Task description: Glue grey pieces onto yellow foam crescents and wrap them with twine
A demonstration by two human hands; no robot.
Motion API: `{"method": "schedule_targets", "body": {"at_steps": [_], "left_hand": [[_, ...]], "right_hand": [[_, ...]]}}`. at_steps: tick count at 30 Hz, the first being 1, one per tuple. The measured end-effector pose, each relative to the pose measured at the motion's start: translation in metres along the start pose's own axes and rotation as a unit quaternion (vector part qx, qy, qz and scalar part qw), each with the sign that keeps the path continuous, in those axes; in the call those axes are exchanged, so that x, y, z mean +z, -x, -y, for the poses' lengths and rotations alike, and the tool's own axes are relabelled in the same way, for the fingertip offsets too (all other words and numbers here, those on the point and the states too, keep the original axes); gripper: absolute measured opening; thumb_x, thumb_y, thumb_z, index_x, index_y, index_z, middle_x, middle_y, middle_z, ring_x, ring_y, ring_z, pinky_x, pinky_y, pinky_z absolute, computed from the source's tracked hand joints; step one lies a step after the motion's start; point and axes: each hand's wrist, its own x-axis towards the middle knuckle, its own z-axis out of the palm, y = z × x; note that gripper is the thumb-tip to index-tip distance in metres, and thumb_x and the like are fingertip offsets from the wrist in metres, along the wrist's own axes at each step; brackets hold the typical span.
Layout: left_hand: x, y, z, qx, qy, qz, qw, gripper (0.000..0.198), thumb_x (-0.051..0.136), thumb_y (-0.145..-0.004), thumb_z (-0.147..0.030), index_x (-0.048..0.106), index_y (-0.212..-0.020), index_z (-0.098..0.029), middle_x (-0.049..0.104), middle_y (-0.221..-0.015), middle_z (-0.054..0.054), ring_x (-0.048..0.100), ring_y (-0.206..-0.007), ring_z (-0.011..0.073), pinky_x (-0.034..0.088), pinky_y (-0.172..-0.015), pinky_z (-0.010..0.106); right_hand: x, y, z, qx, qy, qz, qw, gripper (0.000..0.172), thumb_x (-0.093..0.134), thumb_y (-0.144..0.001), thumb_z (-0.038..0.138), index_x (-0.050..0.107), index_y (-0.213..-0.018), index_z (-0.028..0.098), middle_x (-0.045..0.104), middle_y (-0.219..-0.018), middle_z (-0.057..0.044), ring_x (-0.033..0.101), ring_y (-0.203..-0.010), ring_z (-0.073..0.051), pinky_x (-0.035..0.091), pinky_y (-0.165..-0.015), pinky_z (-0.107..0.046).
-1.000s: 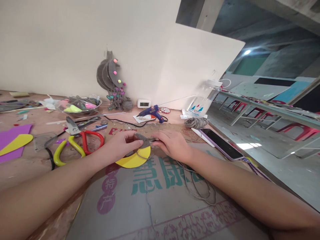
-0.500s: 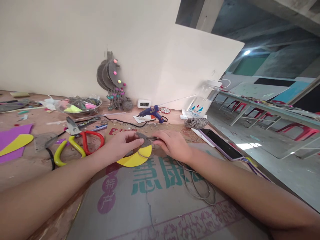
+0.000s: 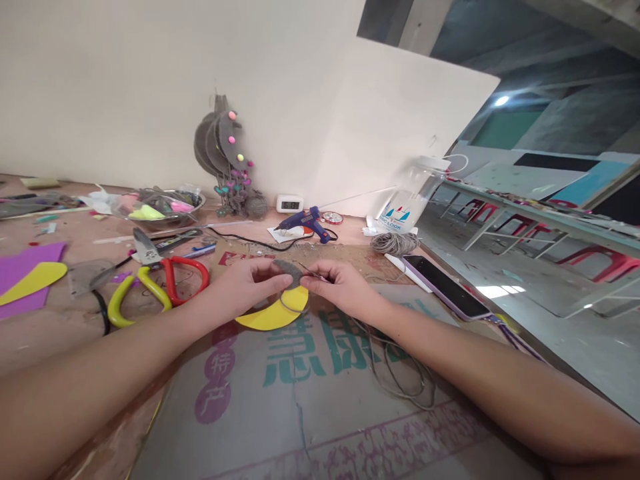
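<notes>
A yellow foam crescent [image 3: 270, 315], partly wrapped in grey twine, lies on the printed cardboard sheet [image 3: 320, 393]. My left hand [image 3: 245, 285] pinches the crescent's grey, twine-covered tip [image 3: 289, 270]. My right hand [image 3: 340, 288] is closed beside it and pinches a thin strand of twine at that same tip. Loose grey twine [image 3: 400, 373] trails from under my right forearm over the cardboard.
Red and yellow-handled scissors [image 3: 155, 283] lie left of my hands. A blue glue gun [image 3: 305, 223], a small clock [image 3: 289, 203], a twine coil [image 3: 393, 243], a phone [image 3: 443, 287] and a water bottle [image 3: 403, 207] stand beyond. Purple and yellow foam [image 3: 27, 277] lies far left.
Both hands have lifted the crescent's wrapped tip slightly and drawn closer together. The view has shifted a little downward.
</notes>
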Motion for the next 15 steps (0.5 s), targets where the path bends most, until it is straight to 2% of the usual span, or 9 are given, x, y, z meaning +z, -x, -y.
{"method": "schedule_targets", "body": {"at_steps": [4, 7, 11, 15], "left_hand": [[0.0017, 0.0018, -0.0015, -0.002, -0.076, -0.023, 0.997, 0.031, 0.060, -0.067, -0.047, 0.057, -0.062, -0.017, 0.044, -0.052, -0.005, 0.039, -0.047, 0.0083, 0.026, -0.042, 0.019], [0.0018, 0.0020, -0.0019, -0.012, -0.086, -0.017, 0.996, 0.027, 0.057, -0.070, -0.044, 0.057, -0.062, -0.018, 0.044, -0.051, -0.005, 0.038, -0.046, 0.0082, 0.025, -0.041, 0.019], [0.0008, 0.0008, -0.0026, -0.028, -0.028, 0.007, 0.999, 0.021, 0.056, -0.073, -0.038, 0.059, -0.067, -0.018, 0.050, -0.056, -0.003, 0.043, -0.050, 0.0091, 0.031, -0.044, 0.019], [0.0000, -0.0007, -0.0032, -0.002, 0.020, 0.003, 1.000, 0.025, 0.054, -0.076, -0.039, 0.058, -0.062, -0.018, 0.056, -0.061, -0.001, 0.050, -0.057, 0.0104, 0.039, -0.052, 0.019]], "right_hand": [[0.0006, 0.0013, 0.0017, 0.004, -0.001, 0.006, 1.000, 0.027, 0.056, -0.079, 0.041, 0.060, -0.077, 0.014, 0.045, -0.061, 0.004, 0.037, -0.054, -0.007, 0.029, -0.048, -0.019], [0.0011, 0.0013, 0.0011, 0.012, -0.009, 0.016, 1.000, 0.026, 0.056, -0.079, 0.040, 0.060, -0.077, 0.015, 0.046, -0.061, 0.004, 0.038, -0.055, -0.008, 0.030, -0.049, -0.020], [0.0002, 0.0009, -0.0005, 0.031, -0.054, 0.025, 0.998, 0.025, 0.057, -0.078, 0.039, 0.058, -0.076, 0.015, 0.048, -0.062, 0.003, 0.041, -0.056, -0.008, 0.032, -0.051, -0.020], [-0.0011, 0.0007, -0.0019, 0.030, -0.057, 0.035, 0.997, 0.023, 0.056, -0.079, 0.038, 0.057, -0.076, 0.015, 0.048, -0.061, 0.003, 0.041, -0.055, -0.008, 0.033, -0.049, -0.020]]}}
